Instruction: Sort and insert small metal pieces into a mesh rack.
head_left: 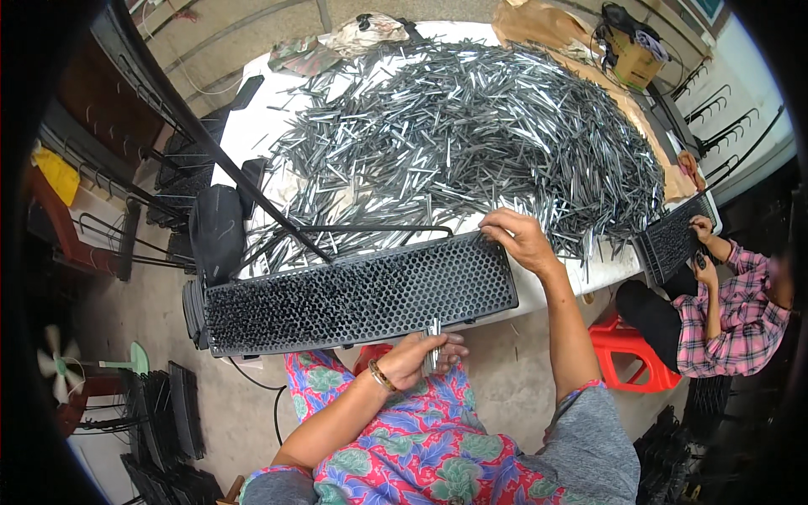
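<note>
A long black perforated tray (362,295) leans from the table edge toward my lap, many of its holes filled with thin metal pins. My left hand (417,358) sits below the tray's lower edge, shut on a small bundle of metal pins (434,345). My right hand (518,238) rests at the tray's upper right corner, fingers curled down where the tray meets a big heap of loose metal pins (480,135). Whether it grips a pin is hidden.
The white table (244,126) carries the heap, brown paper (539,25) and a cardboard box (633,63). At right, a person in a plaid shirt (732,320) on a red stool (627,353) works another black tray (669,240). Black trays (168,421) are stacked lower left beside a fan (55,362).
</note>
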Tool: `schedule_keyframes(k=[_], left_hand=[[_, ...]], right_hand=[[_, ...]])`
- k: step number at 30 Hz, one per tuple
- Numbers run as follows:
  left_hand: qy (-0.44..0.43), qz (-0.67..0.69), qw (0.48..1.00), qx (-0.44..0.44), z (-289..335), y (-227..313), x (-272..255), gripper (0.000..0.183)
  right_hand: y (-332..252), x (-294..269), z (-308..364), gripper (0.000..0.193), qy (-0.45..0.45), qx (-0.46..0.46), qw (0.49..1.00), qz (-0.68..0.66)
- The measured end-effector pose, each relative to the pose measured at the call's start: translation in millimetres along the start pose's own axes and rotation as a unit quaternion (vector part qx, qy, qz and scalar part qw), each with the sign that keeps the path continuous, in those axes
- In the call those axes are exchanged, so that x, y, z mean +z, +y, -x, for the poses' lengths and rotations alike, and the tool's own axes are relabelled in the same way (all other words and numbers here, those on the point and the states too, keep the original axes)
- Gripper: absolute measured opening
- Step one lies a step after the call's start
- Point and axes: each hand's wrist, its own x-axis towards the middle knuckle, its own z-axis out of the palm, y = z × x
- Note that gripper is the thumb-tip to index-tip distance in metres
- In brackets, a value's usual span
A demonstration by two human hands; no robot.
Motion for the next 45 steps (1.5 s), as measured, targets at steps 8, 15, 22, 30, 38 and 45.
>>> schedule_keyframes(k=[8, 15, 22, 30, 38, 45], left_hand=[[0.021, -0.041, 0.999, -0.013, 9, 3, 11, 0.036], [0.025, -0.042, 0.999, 0.020, 2, -6, 4, 0.035], [-0.003, -0.026, 0.998, 0.063, 5, -3, 8, 0.035], [-0.009, -0.099, 0.989, 0.109, 11, 10, 22, 0.030], [0.001, -0.060, 0.996, 0.066, 3, 0, 12, 0.035], [0.043, -0.057, 0.997, 0.013, 4, -4, 15, 0.034]], right_hand=[[0, 16, 9, 0.015, 0.030, -0.068, 0.995, 0.071], [1, 28, 15, 0.014, 0.088, -0.050, 0.988, 0.115], [-24, 38, 26, 0.017, 0.126, -0.003, 0.989, 0.072], [-72, 65, 61, 0.022, -0.125, 0.226, 0.923, -0.286], [-53, 39, 50, 0.019, 0.090, 0.254, 0.930, -0.251], [0, 36, 28, 0.024, 0.266, 0.132, 0.951, -0.084]])
